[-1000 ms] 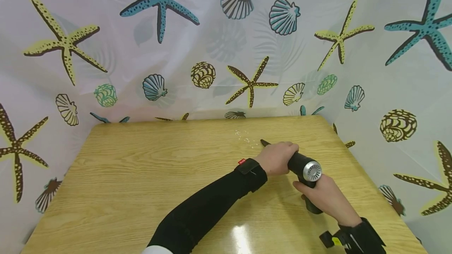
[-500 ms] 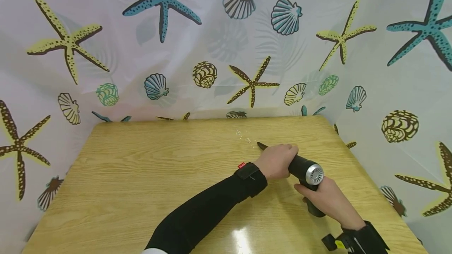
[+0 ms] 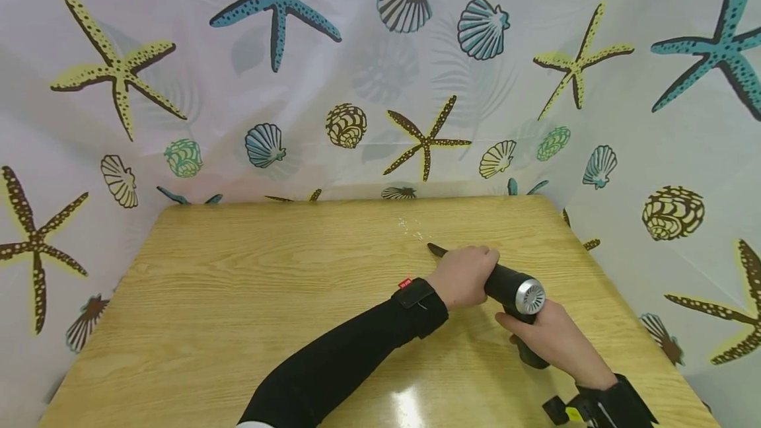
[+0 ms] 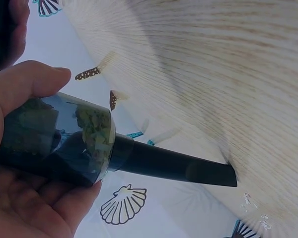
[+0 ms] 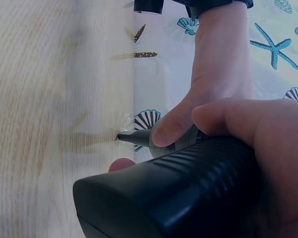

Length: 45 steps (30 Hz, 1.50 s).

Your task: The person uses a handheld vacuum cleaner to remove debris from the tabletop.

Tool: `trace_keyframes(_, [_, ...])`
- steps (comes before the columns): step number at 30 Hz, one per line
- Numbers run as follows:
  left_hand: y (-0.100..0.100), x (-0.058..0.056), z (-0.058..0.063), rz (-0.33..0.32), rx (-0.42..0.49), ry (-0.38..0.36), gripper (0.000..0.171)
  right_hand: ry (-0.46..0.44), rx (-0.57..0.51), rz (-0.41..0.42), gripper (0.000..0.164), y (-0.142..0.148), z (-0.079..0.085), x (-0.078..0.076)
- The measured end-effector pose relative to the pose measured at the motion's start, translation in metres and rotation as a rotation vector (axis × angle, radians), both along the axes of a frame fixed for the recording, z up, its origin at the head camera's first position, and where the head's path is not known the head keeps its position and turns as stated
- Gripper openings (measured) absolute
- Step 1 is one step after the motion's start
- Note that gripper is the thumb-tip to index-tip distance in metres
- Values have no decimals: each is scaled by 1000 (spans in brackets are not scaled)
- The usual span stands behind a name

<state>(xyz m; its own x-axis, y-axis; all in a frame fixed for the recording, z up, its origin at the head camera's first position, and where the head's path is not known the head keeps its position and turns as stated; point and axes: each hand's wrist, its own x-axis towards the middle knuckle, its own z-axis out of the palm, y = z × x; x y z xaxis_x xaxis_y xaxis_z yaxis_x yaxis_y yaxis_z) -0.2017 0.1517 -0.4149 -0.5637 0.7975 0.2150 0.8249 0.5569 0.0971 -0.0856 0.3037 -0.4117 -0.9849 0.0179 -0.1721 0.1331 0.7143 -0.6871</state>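
A black handheld vacuum cleaner (image 3: 504,285) with a silver vented end is held over the right part of the table. My left hand (image 3: 464,277) grips its front, with thumb and fingers around the clear dust cup (image 4: 84,134), which has greenish-brown debris visible in it. The right hand (image 3: 561,339) is wrapped around the black handle (image 5: 188,183). From the cup a narrow black crevice nozzle (image 4: 184,165) points at the wooden tabletop, its tip at or very near the surface. Small white crumbs (image 3: 410,228) lie scattered just beyond the tip.
The wooden table (image 3: 250,283) spreads out to the left of the arms. A white curtain (image 3: 333,51) printed with starfish and shells borders its back and sides. Both wrists wear black bands, and a small black device (image 3: 555,409) sits by the right one.
The nozzle tip has shifted slightly left and toward me, with both hands keeping their grip on the vacuum cleaner. The right hand has moved a little toward me.
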Motion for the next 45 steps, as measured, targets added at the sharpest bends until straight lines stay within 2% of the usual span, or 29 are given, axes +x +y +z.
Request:
trace_keyframes(15, [-8, -11, -2, 26, 16, -27, 44, -6, 26, 14, 71, -9, 3, -12])
trace_keyframes(28, [-5, -14, -2, 11, 27, -14, 43, -16, 26, -21, 74, -4, 1, -15])
trace_keyframes(36, [1, -18, -3, 8, 20, -41, 46, 1, 34, -24, 69, -2, 2, -15])
trace_keyframes(45, [3, -23, -5, 1, 32, -53, 47, -2, 33, -5, 71, 0, 1, -18])
